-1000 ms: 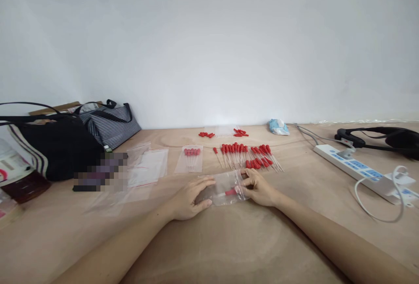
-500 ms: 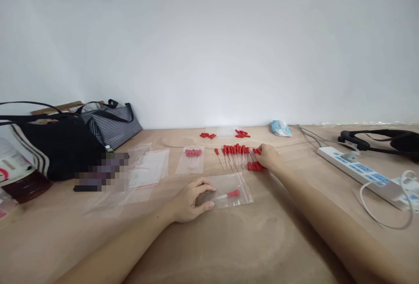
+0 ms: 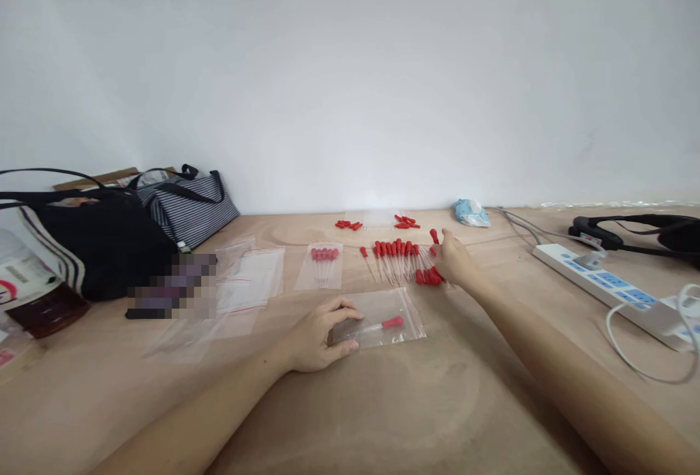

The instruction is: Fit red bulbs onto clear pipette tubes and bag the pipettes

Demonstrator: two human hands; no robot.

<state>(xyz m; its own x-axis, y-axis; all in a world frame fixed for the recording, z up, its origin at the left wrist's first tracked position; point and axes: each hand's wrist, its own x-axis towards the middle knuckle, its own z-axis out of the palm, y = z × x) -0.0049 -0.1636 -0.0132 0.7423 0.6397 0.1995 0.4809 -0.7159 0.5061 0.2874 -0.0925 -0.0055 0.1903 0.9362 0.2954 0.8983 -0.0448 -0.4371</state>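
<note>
My left hand (image 3: 328, 335) rests at the left end of a clear zip bag (image 3: 377, 336), thumb and fingers spread apart on it. A dropper with a red bulb (image 3: 392, 322) lies inside that bag. At the right end of a row of red-bulbed droppers (image 3: 397, 249), my right hand (image 3: 453, 256) is closed, with a dropper (image 3: 434, 236) held at its fingertips, bulb upward; the fingers partly hide it. Several more red bulbs (image 3: 429, 276) lie just below. One dropper (image 3: 364, 252) is set apart left of the row. A filled bag (image 3: 304, 271) holds several droppers.
Flat clear bags (image 3: 249, 282) lie at left, near a black bag (image 3: 103, 249) and a striped bag (image 3: 194, 201). Loose red bulbs (image 3: 405, 222) are by the wall. A tissue pack (image 3: 471, 213), power strip (image 3: 596, 282) and black headset (image 3: 617, 234) stand right.
My right hand has drawn slightly right from the row, and a dropper's red bulb now stands up at its fingertips. My left hand stays on the bag.
</note>
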